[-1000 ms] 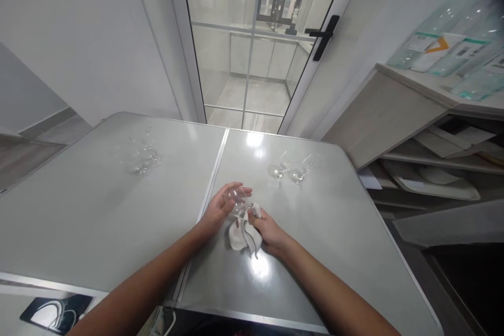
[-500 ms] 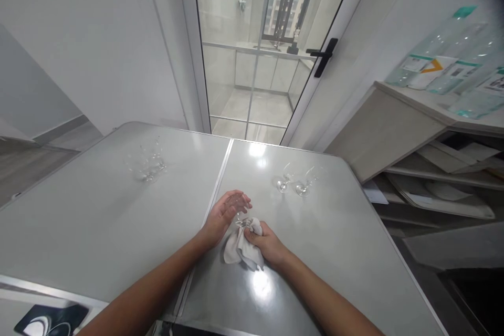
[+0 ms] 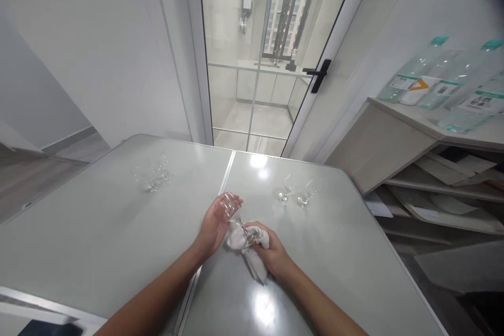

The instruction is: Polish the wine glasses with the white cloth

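A clear stemmed glass (image 3: 229, 207) is tilted above the grey table (image 3: 315, 262), its bowl toward the upper left and its foot toward my right hand. My left hand (image 3: 216, 223) cups the bowl from the left and below, fingers curled round it. Closed on a white cloth (image 3: 256, 262), my right hand (image 3: 271, 252) wraps it about the foot end of the glass. The cloth hangs down below the fingers and partly covers the stem and foot.
Two stemmed glasses (image 3: 283, 197) stand on the table's right half, and several more glasses (image 3: 155, 178) stand at the left. A seam (image 3: 228, 170) divides the tabletop. Plastic bottles (image 3: 417, 84) sit on the right-hand shelf; a glass door (image 3: 252, 121) lies beyond the table.
The glass has tilted so its bowl points more to the left, and more of it shows. My left hand has turned palm upward under the bowl. The camera view has shifted slightly up.
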The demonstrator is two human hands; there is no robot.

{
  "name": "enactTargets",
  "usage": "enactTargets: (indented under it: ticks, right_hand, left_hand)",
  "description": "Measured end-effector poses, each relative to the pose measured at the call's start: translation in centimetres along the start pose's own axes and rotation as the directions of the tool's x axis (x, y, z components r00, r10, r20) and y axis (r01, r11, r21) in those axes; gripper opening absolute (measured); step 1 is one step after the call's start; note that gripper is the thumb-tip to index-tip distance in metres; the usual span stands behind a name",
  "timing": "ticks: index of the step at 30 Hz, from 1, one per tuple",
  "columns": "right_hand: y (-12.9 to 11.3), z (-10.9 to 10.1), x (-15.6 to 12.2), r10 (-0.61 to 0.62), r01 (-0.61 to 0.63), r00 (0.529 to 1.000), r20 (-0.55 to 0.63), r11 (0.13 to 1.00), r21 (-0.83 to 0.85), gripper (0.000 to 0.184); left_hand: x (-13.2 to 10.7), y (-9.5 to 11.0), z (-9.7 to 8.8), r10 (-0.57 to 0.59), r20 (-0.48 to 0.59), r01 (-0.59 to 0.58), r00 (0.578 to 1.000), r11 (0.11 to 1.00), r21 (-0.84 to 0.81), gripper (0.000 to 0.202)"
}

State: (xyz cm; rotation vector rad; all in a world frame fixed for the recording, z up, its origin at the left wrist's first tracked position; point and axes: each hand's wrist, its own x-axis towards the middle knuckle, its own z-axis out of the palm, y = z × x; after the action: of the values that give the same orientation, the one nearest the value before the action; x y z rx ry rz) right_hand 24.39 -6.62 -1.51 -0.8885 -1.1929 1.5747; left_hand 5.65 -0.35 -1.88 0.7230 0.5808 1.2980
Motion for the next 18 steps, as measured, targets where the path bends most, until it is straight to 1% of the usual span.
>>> enactTargets:
  ticks: [2, 4, 6, 8, 10, 11, 12, 13, 14, 15, 16, 17, 18]
  right_hand:
    - [0.4, 0.1, 0.1, -0.064, 0.060, 0.997, -0.036, 0.993, -0.100, 0.040]
    - [0.8, -0.1, 0.3, -0.102, 0.088, 0.992, -0.076, 0.982, -0.170, 0.042]
    - [1.2, -0.5, 0.4, -0.131, 0.106, 0.987, -0.096, 0.968, -0.229, 0.045]
    - [1.5, -0.9, 0.4, -0.152, 0.125, 0.985, -0.083, 0.954, -0.271, 0.044]
    - [1.6, -1.3, 0.3, -0.163, 0.133, 0.983, -0.086, 0.951, -0.279, 0.042]
    - [1.7, -1.5, 0.3, -0.139, 0.105, 0.984, -0.111, 0.958, -0.265, 0.041]
    - [1.8, -1.6, 0.3, -0.104, 0.063, 0.979, -0.176, 0.972, -0.228, 0.041]
    - [1.9, -1.7, 0.4, -0.063, 0.024, 0.970, -0.233, 0.985, -0.170, 0.039]
    - [2.0, -1.8, 0.6, -0.017, -0.004, 0.961, -0.274, 0.997, -0.077, 0.034]
    - [2.0, -1.7, 0.8, 0.055, -0.041, 0.946, -0.318, 0.998, 0.051, 0.033]
    - [1.8, -1.5, 0.9, 0.142, -0.086, 0.935, -0.326, 0.980, 0.181, 0.038]
    - [1.5, -1.3, 1.0, 0.205, -0.119, 0.936, -0.287, 0.949, 0.291, 0.042]
    - [1.1, -0.9, 1.0, 0.230, -0.131, 0.943, -0.239, 0.920, 0.368, 0.046]
  left_hand:
    - [0.0, 0.0, -0.2, -0.052, 0.030, 0.053, 0.998, 0.998, -0.016, 0.045]
    - [0.2, -0.2, -0.6, -0.086, 0.052, 0.088, 0.995, 0.996, -0.033, 0.043]
    - [0.4, -0.5, -0.9, -0.090, 0.054, 0.093, 0.994, 0.994, -0.049, 0.044]
    - [0.3, -0.6, -0.8, -0.085, 0.041, 0.088, 0.995, 0.994, -0.065, 0.045]
    - [0.3, -0.5, -0.5, -0.083, 0.024, 0.084, 0.996, 0.994, -0.072, 0.047]
    - [0.3, -0.4, -0.5, -0.078, 0.019, 0.079, 0.997, 0.994, -0.072, 0.049]
    - [0.3, -0.1, -0.5, -0.055, 0.005, 0.055, 0.998, 0.996, -0.069, 0.051]
    - [0.4, 0.1, -0.7, -0.005, -0.021, 0.004, 1.000, 0.998, -0.063, 0.051]
    - [0.6, 0.4, -1.0, 0.044, -0.046, -0.046, 0.998, 0.998, -0.050, 0.051]
    - [0.7, 0.7, -1.3, 0.092, -0.075, -0.094, 0.993, 0.995, -0.027, 0.050]
    - [0.8, 1.1, -1.6, 0.133, -0.093, -0.133, 0.987, 0.991, 0.007, 0.051]
    - [0.9, 1.5, -1.7, 0.167, -0.109, -0.162, 0.980, 0.986, 0.050, 0.053]
    - [0.9, 1.8, -1.8, 0.195, -0.116, -0.185, 0.974, 0.978, 0.093, 0.055]
